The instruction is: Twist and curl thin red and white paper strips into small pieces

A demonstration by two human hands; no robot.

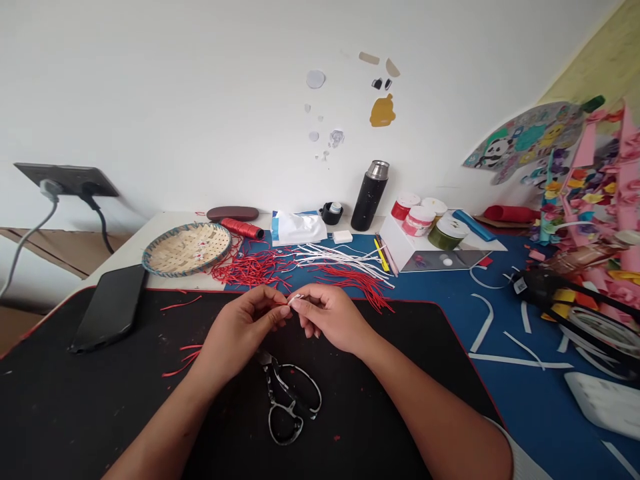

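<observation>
Nearest the camera, just below the grip, a pair of scissors (287,400) lies flat on the black mat (100,400), its metal loops pale and glossy against the matte, lint-flecked surface; a few thin red scraps (185,360) lie down and to the left of the grip.

Above the scissors the left hand (240,327) and right hand (330,319) meet fingertip to fingertip; both are pinched closed on a small white strip (295,298), a short, narrow piece of paper-like material held in the air between thumbs and forefingers, only its middle showing. The work in hand looks like rolling or folding this strip at its ends; by my judgement the next bit of handling calls for a light, even pinch, since so thin a piece would crease or slip easily.

Left of the grip a dark phone (111,307) rests on the mat, smooth and flat.

Beyond the grip, a tangled red strip pile (250,267) spreads up and to the left, and a bundle of long white strips (340,257) fans out up and to the right, over the blue cover (500,393); farther left sits a round woven tray (186,249), ribbed and straw-coloured, beside a red spool (243,229).

Farthest back, towards the wall, stand a soft tissue pack (297,228), a tall black flask (369,195) with a steel cap, and squat paint jars (419,219).
</observation>
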